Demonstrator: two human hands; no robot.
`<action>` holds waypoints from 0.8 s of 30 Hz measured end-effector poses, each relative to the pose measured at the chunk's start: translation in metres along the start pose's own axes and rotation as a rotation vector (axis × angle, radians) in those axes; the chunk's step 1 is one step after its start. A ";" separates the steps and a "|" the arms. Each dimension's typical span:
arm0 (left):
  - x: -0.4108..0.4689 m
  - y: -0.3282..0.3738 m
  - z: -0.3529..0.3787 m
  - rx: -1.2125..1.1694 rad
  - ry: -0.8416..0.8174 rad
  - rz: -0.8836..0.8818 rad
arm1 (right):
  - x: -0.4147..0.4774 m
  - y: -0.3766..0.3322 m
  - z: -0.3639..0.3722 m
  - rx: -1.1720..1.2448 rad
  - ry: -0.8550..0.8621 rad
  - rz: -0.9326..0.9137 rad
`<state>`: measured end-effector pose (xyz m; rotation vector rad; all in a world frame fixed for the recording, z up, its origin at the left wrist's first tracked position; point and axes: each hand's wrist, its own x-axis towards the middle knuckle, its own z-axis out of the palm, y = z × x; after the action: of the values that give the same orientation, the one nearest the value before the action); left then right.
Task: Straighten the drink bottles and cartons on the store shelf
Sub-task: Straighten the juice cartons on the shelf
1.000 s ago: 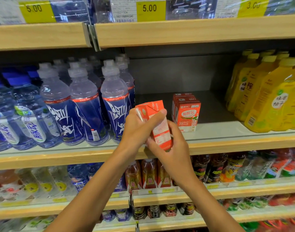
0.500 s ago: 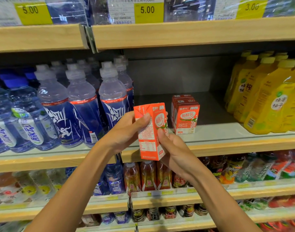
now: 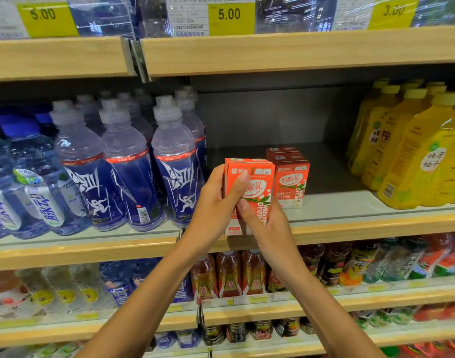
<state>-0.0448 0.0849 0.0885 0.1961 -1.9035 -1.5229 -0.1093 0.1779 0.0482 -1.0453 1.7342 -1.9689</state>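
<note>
Orange card, printed face turned outward: from the head camera, the milk-drink carton point(image 3: 260, 171) stands upright between both hands at the front edge of the middle shelf point(image 3: 376, 223). The left hand point(image 3: 213, 210) wraps its left side, with the thumb laid across the front panel. The right hand point(image 3: 270, 228) clasps the lower right corner from beneath, its thumb also on the front. Both hands are closed round the carton. This two-sided hold looks chosen to keep the box square and its label forward as it goes into line. The carton's base overlaps the shelf's wooden lip, and I cannot tell whether it already rests on the shelf.

Just behind and to the right of the grip, a short file of matching cartons point(image 3: 291, 184) runs back into the shelf, labels forward. That is probably the row the held one belongs with. An open stretch of shelf lies behind the grip, so the carton may be meant to start a second file there.

Left of the grip, blue sports-drink bottles point(image 3: 174, 171) stand in ranks, the nearest close to the left knuckles. Yellow citrus-drink bottles point(image 3: 415, 156) stand well off to the right. Price tags point(image 3: 230, 18) hang above the grip, and more bottles point(image 3: 229, 275) fill the shelf below the wrists.

The placing step seems near its end. The carton needs setting down flush with its neighbours without nudging them.
</note>
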 end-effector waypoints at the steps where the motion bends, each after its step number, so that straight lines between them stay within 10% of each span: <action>1: 0.001 -0.002 -0.002 0.001 -0.032 -0.001 | 0.001 0.000 -0.004 -0.053 0.008 -0.007; 15: -0.003 -0.072 -0.023 1.179 -0.418 0.381 | 0.012 0.020 -0.089 -0.571 0.273 -0.060; 24: -0.002 -0.084 -0.025 1.245 -0.383 0.584 | 0.027 0.029 -0.086 -0.676 0.425 -0.082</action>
<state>-0.0530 0.0400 0.0140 -0.1292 -2.6437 0.1461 -0.1938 0.2155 0.0289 -0.9261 2.7496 -1.7680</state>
